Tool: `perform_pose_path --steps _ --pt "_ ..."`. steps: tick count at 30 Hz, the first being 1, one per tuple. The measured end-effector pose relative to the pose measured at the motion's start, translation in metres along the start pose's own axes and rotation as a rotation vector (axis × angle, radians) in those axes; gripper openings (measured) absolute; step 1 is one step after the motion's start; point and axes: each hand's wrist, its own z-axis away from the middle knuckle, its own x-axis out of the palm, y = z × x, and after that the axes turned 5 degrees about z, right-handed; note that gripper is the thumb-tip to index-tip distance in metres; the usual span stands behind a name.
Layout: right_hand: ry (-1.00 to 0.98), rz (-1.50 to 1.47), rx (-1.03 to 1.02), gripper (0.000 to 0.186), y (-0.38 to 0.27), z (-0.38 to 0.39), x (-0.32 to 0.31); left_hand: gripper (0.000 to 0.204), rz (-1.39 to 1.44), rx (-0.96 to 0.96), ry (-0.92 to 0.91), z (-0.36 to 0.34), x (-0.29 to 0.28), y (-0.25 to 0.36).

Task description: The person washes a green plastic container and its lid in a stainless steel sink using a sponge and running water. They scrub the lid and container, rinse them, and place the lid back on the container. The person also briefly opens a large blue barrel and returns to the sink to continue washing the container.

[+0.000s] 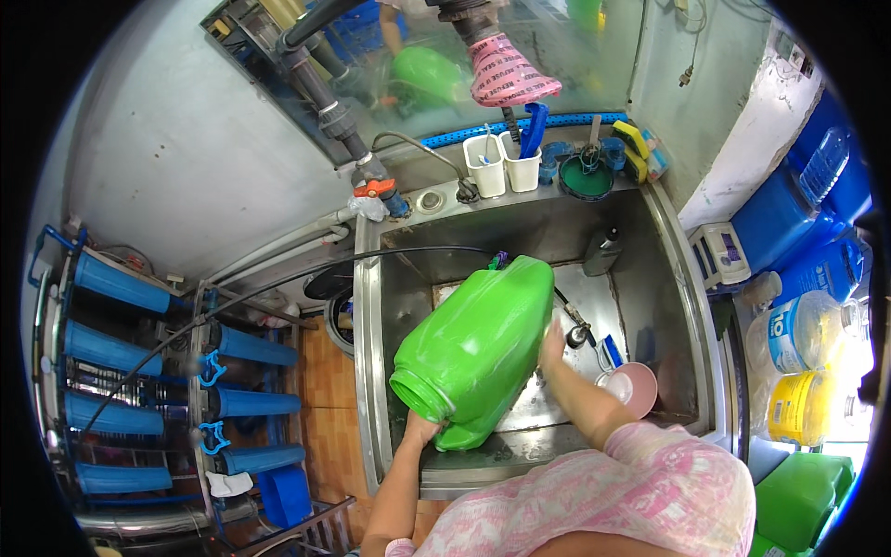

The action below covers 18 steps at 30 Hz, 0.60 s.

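A big green plastic water jug (pixel 478 339) lies tilted over the steel sink (pixel 445 478), its open mouth toward me at the lower left and streaks of wet or suds on its side. My left hand (pixel 424 429) is closed on the jug just below the mouth, most of its fingers hidden under it. Against the jug's right side is my right hand (pixel 554 348), blurred, with its fingers not clear. Beside that hand, a black hose nozzle (pixel 577 334) rests on the sink floor. A pink bowl (pixel 633 388) sits near my right forearm.
A dark grey bottle (pixel 602 252) stands in the sink's far right corner. White holders (pixel 484 165), a green tub (pixel 586 178) and a yellow sponge (pixel 631 139) line the back ledge. A black hose (pixel 371 253) crosses from the left. Blue filter housings (pixel 251 404) stand left, bottles (pixel 803 331) right.
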Motion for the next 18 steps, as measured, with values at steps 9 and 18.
perform_pose_path --steps 9,18 --pt "-0.098 -0.058 -0.191 0.05 -0.045 -0.012 0.028 0.027 0.032 0.081 0.006 0.0 0.001 0.049" --pt "-0.308 0.697 -1.218 0.047 -0.066 0.187 0.019 0.019 0.564 -0.305 -0.008 -0.024 0.021 0.161"
